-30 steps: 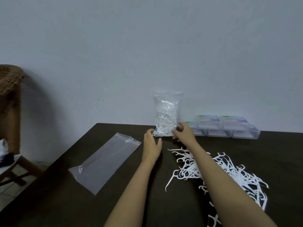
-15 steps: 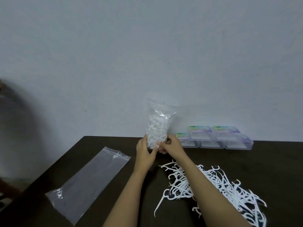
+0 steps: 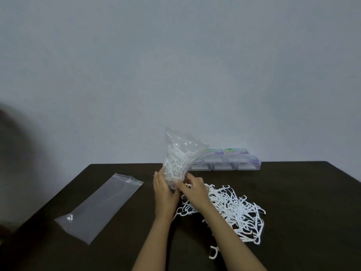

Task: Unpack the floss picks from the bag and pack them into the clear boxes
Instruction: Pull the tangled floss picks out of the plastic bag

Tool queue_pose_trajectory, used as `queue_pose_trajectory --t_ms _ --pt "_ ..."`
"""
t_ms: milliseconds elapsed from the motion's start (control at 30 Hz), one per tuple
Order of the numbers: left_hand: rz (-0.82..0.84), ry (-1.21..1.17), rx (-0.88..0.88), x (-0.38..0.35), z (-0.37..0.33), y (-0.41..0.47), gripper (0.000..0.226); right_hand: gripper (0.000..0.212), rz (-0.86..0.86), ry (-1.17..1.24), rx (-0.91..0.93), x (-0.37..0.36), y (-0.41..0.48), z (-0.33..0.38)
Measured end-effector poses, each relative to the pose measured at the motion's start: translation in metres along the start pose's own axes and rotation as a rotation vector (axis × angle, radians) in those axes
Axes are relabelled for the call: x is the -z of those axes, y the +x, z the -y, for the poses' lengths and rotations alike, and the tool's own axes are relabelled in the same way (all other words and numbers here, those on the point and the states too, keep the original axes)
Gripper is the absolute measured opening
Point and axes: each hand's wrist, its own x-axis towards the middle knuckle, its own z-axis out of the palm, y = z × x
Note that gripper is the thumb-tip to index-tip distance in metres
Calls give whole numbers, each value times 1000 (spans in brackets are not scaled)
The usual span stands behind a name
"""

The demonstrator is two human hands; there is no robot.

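Gripping the bag (image 3: pixel 178 161) low, left hand (image 3: pixel 165 191) and right hand (image 3: pixel 193 190) have tilted it rightward.

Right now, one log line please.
left hand, right hand: hold filled bag; floss picks: piled on table; clear boxes: far edge; empty bag: flat

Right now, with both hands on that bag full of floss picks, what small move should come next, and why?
Probably tip the bag mouth-down over the loose pile. The left hand and right hand grip its bottom end, it stands tilted and full of picks, and an empty bag lies flat at the left.
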Motion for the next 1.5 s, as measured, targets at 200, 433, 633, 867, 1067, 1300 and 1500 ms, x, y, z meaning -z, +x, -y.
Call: queue_pose_trajectory --t_ms 200,433,633,867,1067,1300,1500 --pt "-120 -78 -10 14 -19 -22 41 65 -23 125 73 13 -26 -13" --pt "-36 162 -129 24 2 -12 51 69 -164 569 104 71 -47 11" --pt "-41 232 -158 28 -9 -16 48 23 -198 470 23 78 -42 3" --pt "-51 206 -157 32 -16 -18 54 14 -140 383 -37 90 -37 -3" --pt "-4 255 -136 30 -11 -15 52 11 -102 442 -160 84 -37 -7" --pt "-71 260 -143 29 -33 -18 63 13 -93 595 -258 69 -36 -7" --pt "205 579 -171 9 -74 -36 39 12 -67 647 -251 59 -36 -3"
